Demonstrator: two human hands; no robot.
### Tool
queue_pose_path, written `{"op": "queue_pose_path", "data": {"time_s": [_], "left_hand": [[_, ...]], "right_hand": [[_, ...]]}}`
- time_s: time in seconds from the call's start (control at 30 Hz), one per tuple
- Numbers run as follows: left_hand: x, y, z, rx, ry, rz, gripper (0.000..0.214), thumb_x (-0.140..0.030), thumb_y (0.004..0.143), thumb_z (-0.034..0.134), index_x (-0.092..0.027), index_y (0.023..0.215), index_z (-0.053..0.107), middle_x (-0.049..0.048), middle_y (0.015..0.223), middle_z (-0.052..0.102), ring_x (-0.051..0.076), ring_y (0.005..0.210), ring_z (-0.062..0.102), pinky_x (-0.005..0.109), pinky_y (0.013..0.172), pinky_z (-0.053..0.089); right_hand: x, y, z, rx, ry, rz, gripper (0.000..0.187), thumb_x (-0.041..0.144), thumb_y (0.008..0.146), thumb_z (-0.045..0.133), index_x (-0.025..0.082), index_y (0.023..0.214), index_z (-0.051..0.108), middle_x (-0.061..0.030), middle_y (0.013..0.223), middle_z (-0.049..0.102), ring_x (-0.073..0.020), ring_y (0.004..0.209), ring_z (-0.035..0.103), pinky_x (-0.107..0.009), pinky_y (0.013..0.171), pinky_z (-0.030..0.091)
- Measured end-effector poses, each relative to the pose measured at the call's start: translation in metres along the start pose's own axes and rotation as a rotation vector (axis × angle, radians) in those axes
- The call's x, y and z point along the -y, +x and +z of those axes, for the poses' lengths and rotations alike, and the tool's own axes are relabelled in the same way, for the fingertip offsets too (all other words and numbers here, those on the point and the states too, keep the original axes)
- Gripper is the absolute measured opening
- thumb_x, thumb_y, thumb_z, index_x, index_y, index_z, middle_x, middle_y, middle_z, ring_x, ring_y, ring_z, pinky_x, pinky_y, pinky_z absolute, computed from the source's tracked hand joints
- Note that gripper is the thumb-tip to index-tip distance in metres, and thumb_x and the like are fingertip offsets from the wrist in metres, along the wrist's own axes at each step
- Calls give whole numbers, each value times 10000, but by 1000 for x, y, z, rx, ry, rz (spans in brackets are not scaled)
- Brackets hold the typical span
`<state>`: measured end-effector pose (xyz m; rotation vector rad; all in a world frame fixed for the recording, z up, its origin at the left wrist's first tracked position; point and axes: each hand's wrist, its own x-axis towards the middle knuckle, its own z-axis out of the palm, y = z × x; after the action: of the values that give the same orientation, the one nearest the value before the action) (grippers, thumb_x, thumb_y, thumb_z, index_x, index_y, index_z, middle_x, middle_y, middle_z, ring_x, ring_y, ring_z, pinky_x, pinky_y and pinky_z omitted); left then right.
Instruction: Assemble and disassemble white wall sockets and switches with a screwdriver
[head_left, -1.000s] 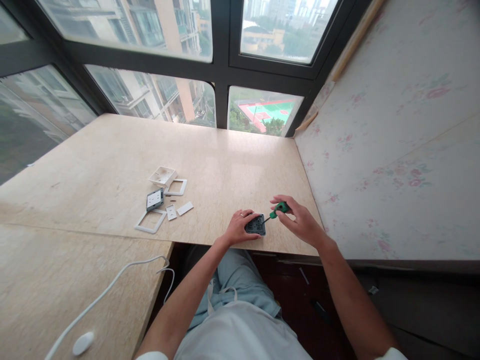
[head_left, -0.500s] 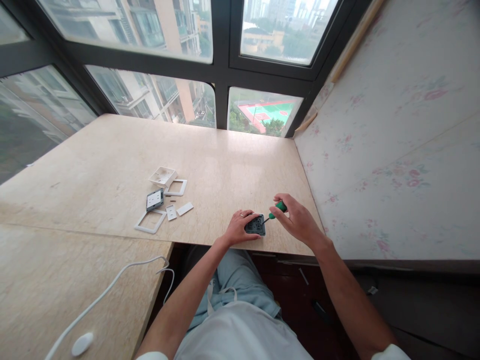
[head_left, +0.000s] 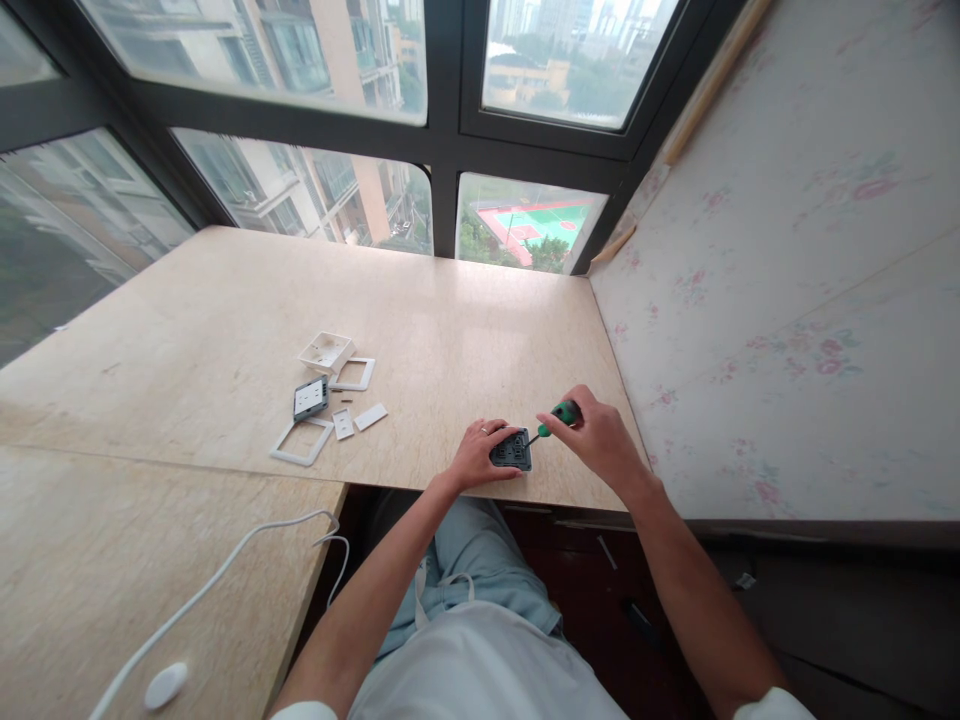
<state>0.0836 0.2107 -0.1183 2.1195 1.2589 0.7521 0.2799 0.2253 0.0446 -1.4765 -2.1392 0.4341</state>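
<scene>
A person's left hand (head_left: 476, 456) clasps a dark grey wall-socket module (head_left: 511, 452) against a marble-patterned countertop (head_left: 465, 330), just below and right of the frame's center. The thumb and fingers brace opposite sides of the square piece. The right hand (head_left: 602, 438) grasps a green-and-black screwdriver (head_left: 559, 411), its shaft slanting down to the module's upper-right area; whether the tip sits in a screw is too small to tell.

The module looks light and stiff, likely molded plastic, apt to skid or twist on the smooth top under a turning tool. The outer side edges seem the safest hold, with fingertips clear of the blade; thin ribs or clips could crack if pried. The screwdriver's thick handle appears to offer a sure grip.

Compared with half a second earlier, the right hand is turned slightly and more of the handle's dark end shows, while the left hand and module hold their place. At center left, a white mounting box (head_left: 327, 353) and a second socket module (head_left: 309, 398) lie undisturbed.
</scene>
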Motion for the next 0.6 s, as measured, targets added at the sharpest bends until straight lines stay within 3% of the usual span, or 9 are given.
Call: {"op": "queue_pose_path", "data": {"time_s": [0.17, 0.3, 0.37, 0.6], "left_hand": [[1, -1, 1, -7, 0, -2, 782, -593, 671, 757, -282, 1347, 517, 88, 1326, 534, 291, 1251, 477, 480, 1151, 216], [1, -1, 2, -11, -2, 0, 789, -597, 666, 759, -280, 1347, 517, 92, 1324, 535, 293, 1250, 480, 480, 1153, 215], [1, -1, 2, -12, -1, -1, 789, -594, 664, 761, -285, 1348, 517, 92, 1326, 534, 296, 1251, 479, 482, 1152, 217], [1, -1, 1, -8, 1, -1, 775, -575, 666, 766, -307, 1349, 515, 82, 1319, 538, 303, 1244, 482, 497, 1139, 232]], "right_hand": [[-1, 5, 0, -80, -319, 11, 545, 735, 867, 386, 212, 739, 474, -39, 530, 560, -182, 473, 530, -265, 465, 267], [-4, 4, -4, -101, -507, 59, 612, 791, 824, 365, 209, 683, 492, -66, 521, 562, -207, 485, 553, -265, 457, 197], [-5, 2, -6, -82, -447, 67, 597, 779, 832, 373, 210, 710, 505, -64, 558, 587, -203, 498, 558, -265, 457, 228], [-2, -5, -11, 146, 170, 59, 365, 559, 873, 542, 210, 981, 556, -52, 853, 684, -167, 675, 626, -272, 606, 492]]}}
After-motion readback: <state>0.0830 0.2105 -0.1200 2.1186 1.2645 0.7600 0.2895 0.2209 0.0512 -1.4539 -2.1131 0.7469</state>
